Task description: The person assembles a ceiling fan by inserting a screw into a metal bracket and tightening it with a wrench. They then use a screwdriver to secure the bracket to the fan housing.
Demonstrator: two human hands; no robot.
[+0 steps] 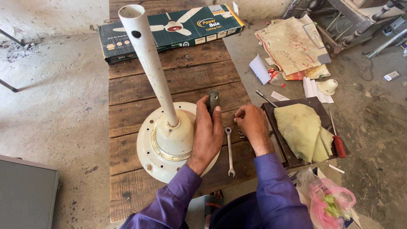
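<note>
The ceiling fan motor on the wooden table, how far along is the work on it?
Done: the fan motor stands bladeless on the wooden table, its white down rod fitted upright. In hand: the left hand holds a dark grey part against the housing; the right hand picks at small screws beside a spanner. Left: those loose screws are not yet fitted.
</note>
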